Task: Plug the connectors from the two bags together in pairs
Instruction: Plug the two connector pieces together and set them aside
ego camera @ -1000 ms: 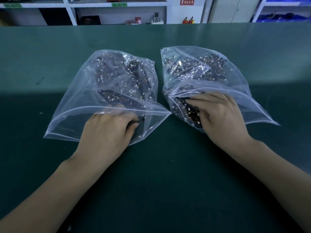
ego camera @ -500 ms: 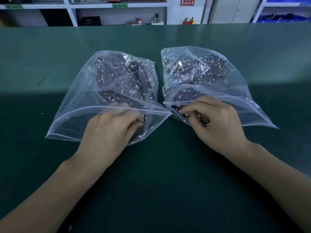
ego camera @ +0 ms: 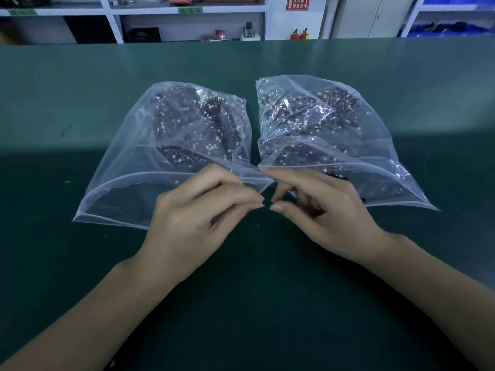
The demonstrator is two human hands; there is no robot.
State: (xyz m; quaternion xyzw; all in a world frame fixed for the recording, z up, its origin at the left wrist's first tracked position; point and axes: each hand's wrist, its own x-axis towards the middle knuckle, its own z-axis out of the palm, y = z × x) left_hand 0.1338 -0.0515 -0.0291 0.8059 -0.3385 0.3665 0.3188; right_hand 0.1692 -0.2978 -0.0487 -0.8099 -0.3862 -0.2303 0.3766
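Both hands are out of the bags since the earlier frames, when the left was buried in its bag mouth and the right was picking at the dark pile; now they meet just in front of the openings. Left hand (ego camera: pixel 198 223) at about 7 o'clock of centre, right hand (ego camera: pixel 321 218) at about 5 o'clock, fingertips almost touching, thumb and forefinger of each pinched together. Each likely holds a small connector, but the parts are too small to make out, so what either hand pinches cannot be told. Left bag (ego camera: pixel 128 167) sits at 10 o'clock, right bag (ego camera: pixel 375 145) at 2 o'clock, side by side with corners touching, both mouths open toward the person. Both are still full of connectors (ego camera: pixel 187 124), dark wired pieces with white ends. All lies on the green table (ego camera: pixel 80 263).

Progress: very early. No mated pair is visible on the table. Judging by the pose, the first pair is about to be aligned and pushed together. Nearly the whole stock in both bags remains.
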